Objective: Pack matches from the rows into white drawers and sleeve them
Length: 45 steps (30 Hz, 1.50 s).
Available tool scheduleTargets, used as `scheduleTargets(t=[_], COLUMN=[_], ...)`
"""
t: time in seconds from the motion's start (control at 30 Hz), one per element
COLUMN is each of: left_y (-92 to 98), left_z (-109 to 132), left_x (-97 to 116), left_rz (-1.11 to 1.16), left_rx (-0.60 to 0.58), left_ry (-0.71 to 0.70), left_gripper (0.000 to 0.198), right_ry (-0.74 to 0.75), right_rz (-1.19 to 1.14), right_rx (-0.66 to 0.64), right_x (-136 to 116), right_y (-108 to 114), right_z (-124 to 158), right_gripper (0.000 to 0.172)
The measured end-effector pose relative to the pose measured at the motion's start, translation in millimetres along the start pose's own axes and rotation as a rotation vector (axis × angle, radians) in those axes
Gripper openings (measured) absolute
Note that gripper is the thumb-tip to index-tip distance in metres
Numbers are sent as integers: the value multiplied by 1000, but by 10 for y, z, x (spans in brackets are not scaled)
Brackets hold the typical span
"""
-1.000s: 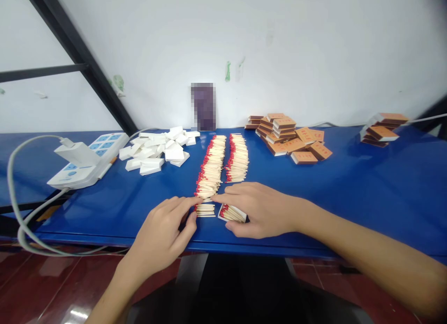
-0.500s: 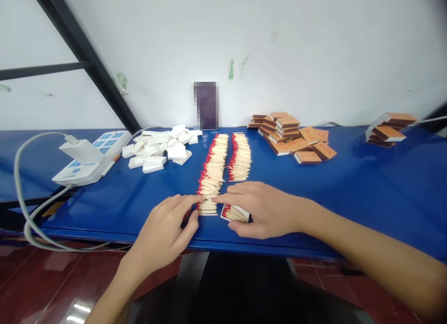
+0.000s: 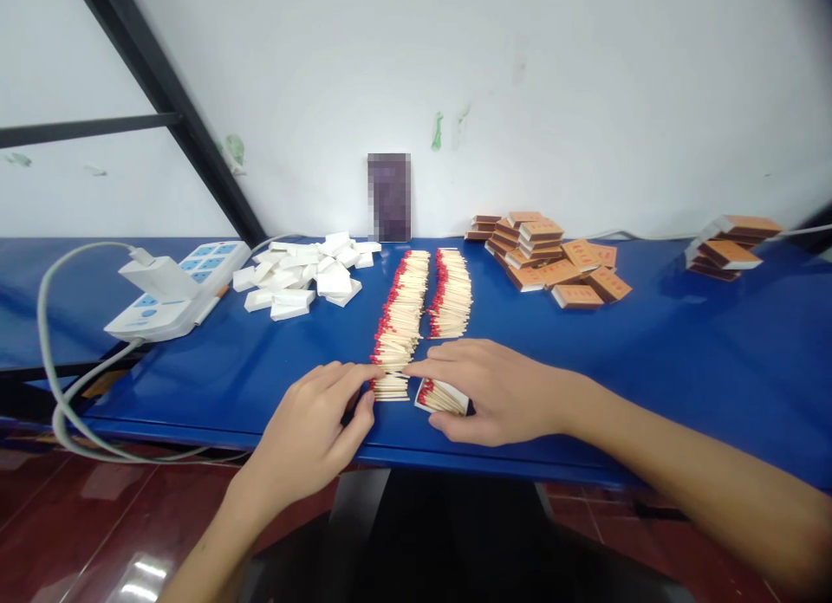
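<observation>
A long row of red-headed matches (image 3: 401, 313) runs toward me on the blue table. My left hand (image 3: 318, 417) is at its near end, index fingertip touching the red heads and thumb apart from the index finger, with nothing visibly held. A narrow gap crosses the row there. My right hand (image 3: 494, 391) stretches its index finger to the bare ends at that same gap. Between that hand's thumb and index finger sits a white matchbox tray (image 3: 463, 404) filled with matches; its right end is hidden under the palm. A second, shorter match row (image 3: 451, 295) lies beyond the right hand.
White tray pieces (image 3: 295, 274) are heaped at the back left, beside a power strip (image 3: 162, 304) with a plug and looping cable (image 3: 48, 326). Orange matchboxes (image 3: 542, 248) pile up at the back right, and another stack (image 3: 731, 248) stands farther right. A pixelated dark rectangle (image 3: 390, 196) leans against the wall.
The whole view has shifted slightly, so everything appears a little farther right. Both hands hold nearly the same pose at the gap in the match row.
</observation>
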<state>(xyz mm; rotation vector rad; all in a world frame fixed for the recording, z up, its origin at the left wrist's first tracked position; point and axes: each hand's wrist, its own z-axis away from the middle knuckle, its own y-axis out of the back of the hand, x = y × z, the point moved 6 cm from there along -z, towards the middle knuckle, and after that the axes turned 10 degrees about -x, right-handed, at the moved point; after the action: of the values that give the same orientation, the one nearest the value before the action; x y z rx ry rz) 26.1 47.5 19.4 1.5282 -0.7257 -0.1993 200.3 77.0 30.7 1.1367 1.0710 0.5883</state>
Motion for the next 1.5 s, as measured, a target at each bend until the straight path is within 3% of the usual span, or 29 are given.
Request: scheduleTargets(t=[1.5], left_y=[16], left_z=[-27], left_x=[16], left_rz=[21], left_rx=[11], left_ry=[4], left_gripper=[34], right_ry=[3], right_rz=[51], right_rx=[11], right_x=[-9], right_y=[5], right_z=[16], right_gripper=[43])
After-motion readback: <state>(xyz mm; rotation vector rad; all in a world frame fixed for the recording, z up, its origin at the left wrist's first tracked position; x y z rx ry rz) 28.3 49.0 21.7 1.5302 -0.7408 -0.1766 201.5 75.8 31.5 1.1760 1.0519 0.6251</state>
